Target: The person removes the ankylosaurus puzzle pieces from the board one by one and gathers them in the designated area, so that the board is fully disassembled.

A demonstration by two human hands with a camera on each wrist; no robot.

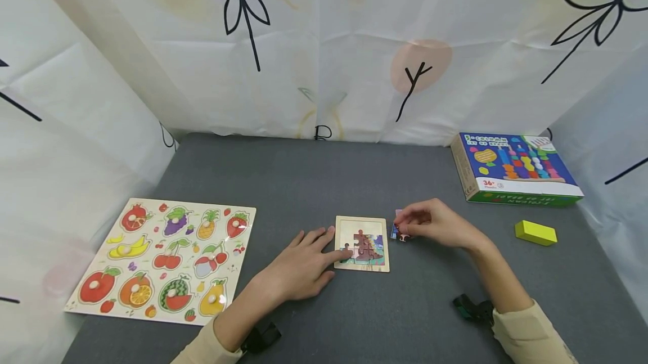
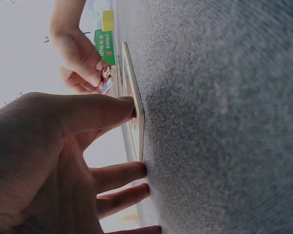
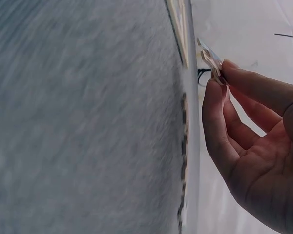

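A small wooden jigsaw board [image 1: 376,222], partly filled with brown and coloured pieces, lies flat on the grey table. My left hand [image 1: 298,268] is spread beside its left edge, thumb pressing on the pieces at the lower left, other fingertips touching the table. On the board's right side, my right hand [image 1: 440,223] pinches a jigsaw piece [image 3: 210,61] between thumb and fingertips, raised off the table in the right wrist view. Low along the table there, a row of flat jigsaw pieces [image 3: 184,141] shows edge-on below that hand.
A large fruit puzzle board [image 1: 152,233] lies at the left. At the back right sits a colourful toy box [image 1: 521,170], with a yellow block [image 1: 535,233] in front of it. White printed cloth [image 1: 354,99] walls in the back and sides of the table.
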